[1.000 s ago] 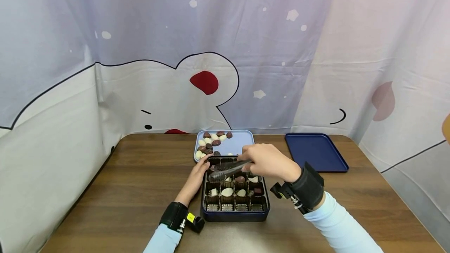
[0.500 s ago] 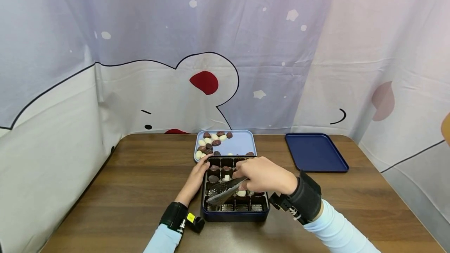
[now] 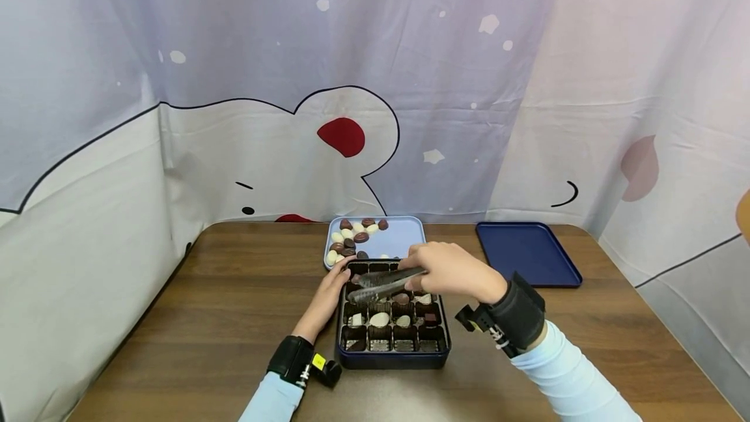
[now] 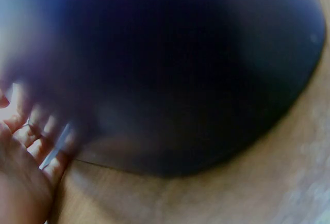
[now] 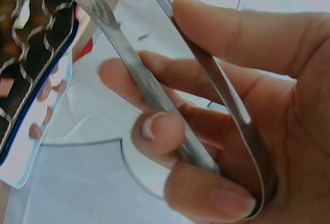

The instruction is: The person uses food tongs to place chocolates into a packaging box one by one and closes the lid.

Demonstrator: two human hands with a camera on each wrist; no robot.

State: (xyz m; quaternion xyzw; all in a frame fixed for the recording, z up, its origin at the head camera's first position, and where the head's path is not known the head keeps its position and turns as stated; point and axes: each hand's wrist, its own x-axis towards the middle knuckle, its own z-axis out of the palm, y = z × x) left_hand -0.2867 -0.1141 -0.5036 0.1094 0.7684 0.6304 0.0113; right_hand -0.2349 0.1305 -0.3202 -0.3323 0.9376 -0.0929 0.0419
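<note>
Grips the tongs (image 3: 383,290) in the right hand (image 3: 448,272), with the thumb on one arm and fingers on the other, and holds them above the far-left cells of the box (image 3: 394,361). In the right wrist view, nothing visible between the spread tips. Rests the left hand (image 3: 319,301) along the left wall of the box near its far corner, with fingers laid against it rather than clenched; impossible to tell the pressure from the blurred left wrist view.

As for the box: stands upright on the worktop (image 3: 252,305), just in front of the light tray (image 3: 404,233), hiding its near edge. Carries white and brown chocolates (image 3: 379,320) in separate cells, plus a dark piece (image 3: 354,346) at front left. On the light tray, more loose chocolates (image 3: 361,237), gathered mostly toward the left. Well apart at right, a dark tray (image 3: 527,256); behind everything, a curtain (image 3: 469,83).

Judging by looks: thin, light, springy metal in the tongs, best held mid-arm. Small, light and smooth in the chocolates, so probably slippery and easily marked; best taken gently by the sides, across the widest part. Stiff in the box, perhaps prone to sliding; best steadied at the wall.
</note>
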